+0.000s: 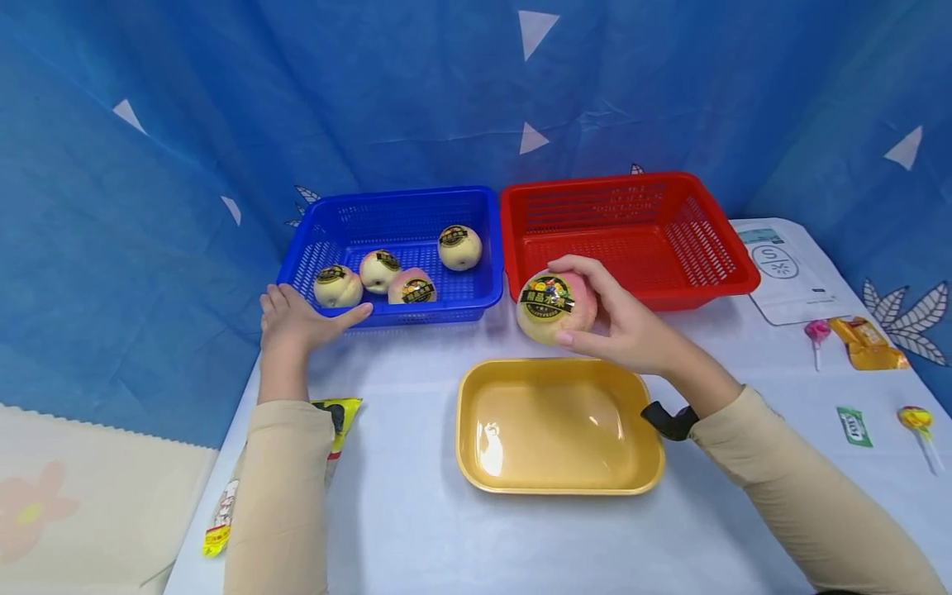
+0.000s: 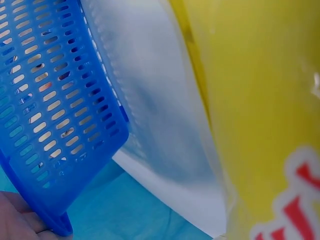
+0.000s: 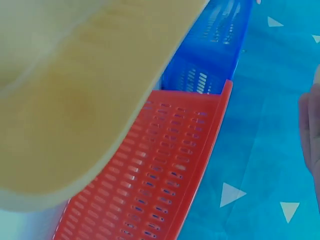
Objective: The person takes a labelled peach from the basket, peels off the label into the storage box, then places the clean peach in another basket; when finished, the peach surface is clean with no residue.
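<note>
In the head view my right hand (image 1: 625, 322) grips a large pink and cream peach (image 1: 546, 318) with a black and gold label. The peach is between the red basket (image 1: 732, 277) and the yellow tray (image 1: 476, 479), overlapping the basket's front edge. Part of that hand shows at the right edge of the right wrist view. My left hand (image 1: 297, 318) rests on the front left corner of the blue basket (image 1: 494, 285), thumb along the rim and fingers spread. Inside it lie several labelled peaches (image 1: 459, 248). The left wrist view shows fingers (image 2: 20, 220) at the rim.
A yellow snack bag (image 1: 338, 413) lies beneath the left forearm. At the right are a white pouch (image 1: 788, 273), a pink lollipop (image 1: 816, 332), an orange wrapper (image 1: 870, 347), a green candy packet (image 1: 854, 426) and a yellow lollipop (image 1: 916, 420). Blue curtain (image 1: 416, 99) hangs behind.
</note>
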`<state>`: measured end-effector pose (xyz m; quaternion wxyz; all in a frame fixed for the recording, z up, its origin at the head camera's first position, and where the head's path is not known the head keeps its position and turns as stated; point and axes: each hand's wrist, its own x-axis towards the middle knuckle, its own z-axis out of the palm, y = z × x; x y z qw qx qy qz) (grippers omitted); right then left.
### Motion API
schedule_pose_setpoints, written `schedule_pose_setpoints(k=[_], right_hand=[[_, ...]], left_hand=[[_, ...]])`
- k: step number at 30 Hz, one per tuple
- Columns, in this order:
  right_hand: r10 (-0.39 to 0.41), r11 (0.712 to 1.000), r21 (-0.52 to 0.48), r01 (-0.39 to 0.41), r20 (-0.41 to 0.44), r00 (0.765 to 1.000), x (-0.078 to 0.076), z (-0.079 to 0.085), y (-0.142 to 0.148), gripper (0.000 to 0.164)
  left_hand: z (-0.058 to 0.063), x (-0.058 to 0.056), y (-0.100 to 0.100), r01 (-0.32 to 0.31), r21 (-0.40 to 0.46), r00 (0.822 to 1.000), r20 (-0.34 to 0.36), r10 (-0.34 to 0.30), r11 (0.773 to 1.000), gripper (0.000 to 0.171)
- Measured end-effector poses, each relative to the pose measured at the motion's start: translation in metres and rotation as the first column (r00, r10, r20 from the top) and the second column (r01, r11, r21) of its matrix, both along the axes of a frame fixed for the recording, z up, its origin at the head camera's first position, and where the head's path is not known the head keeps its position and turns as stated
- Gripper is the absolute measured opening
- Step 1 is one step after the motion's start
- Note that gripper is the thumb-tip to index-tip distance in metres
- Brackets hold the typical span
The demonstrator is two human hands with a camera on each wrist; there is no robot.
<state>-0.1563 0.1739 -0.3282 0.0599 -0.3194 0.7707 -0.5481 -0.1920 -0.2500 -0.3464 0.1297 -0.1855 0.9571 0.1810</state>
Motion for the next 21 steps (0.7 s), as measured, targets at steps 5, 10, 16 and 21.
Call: schedule_pose_setpoints(k=[5, 10, 16, 21], right_hand=[[-0.018, 0.998, -0.059, 0.015, -0.054, 0.998, 0.005, -0.001, 0.000, 0.092], [-0.044, 0.998, -0.040, 0.041, -0.071, 0.997, 0.009, -0.001, 0.005, 0.096], [-0.068, 0.998, -0.023, 0.066, -0.063, 0.996, 0.013, -0.003, 0.014, 0.096], [-0.083, 0.996, -0.016, 0.082, -0.057, 0.995, 0.017, -0.005, 0.019, 0.094]], left_hand=[[0.000, -0.001, 0.001, -0.005, 0.008, 1.000, 0.002, 0.005, 1.000, 0.149], [0.005, 0.001, 0.009, 0.011, -0.007, 0.998, -0.065, -0.011, 1.000, 0.145], [0.031, 0.012, 0.046, 0.081, -0.042, 0.960, -0.265, -0.089, 0.996, 0.121], [0.057, 0.034, 0.096, 0.213, -0.019, 0.894, -0.399, -0.202, 0.977, 0.091]])
